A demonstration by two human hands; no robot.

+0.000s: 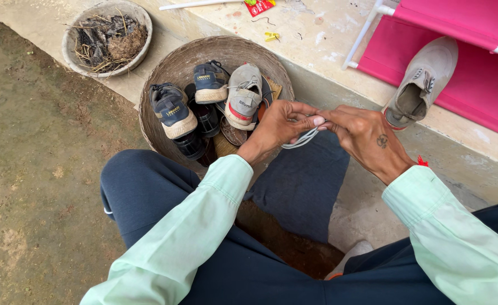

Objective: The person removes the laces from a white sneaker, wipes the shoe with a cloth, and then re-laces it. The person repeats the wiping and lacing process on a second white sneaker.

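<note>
— Basket (157, 85) up left of the grip, full of shoes (212, 99). None of them is being touched.

— And the hands?

— Left hand (277, 127) pinches one end of a pale lace (301, 139), fingers closed on it. The lace sags in a loop just under the pinch. Right hand (367, 138) meets it fingertip to fingertip, also closed on the lace.

— So which step?

— Working the lace between the fingers, I'd judge, clear of any shoe.

— Anything to the right?

— Grey shoe (424, 79), well apart from the grip, lying on a pink rack (475, 85). Any next move calls for both pinches staying firm, since that loop hangs slack.
</note>
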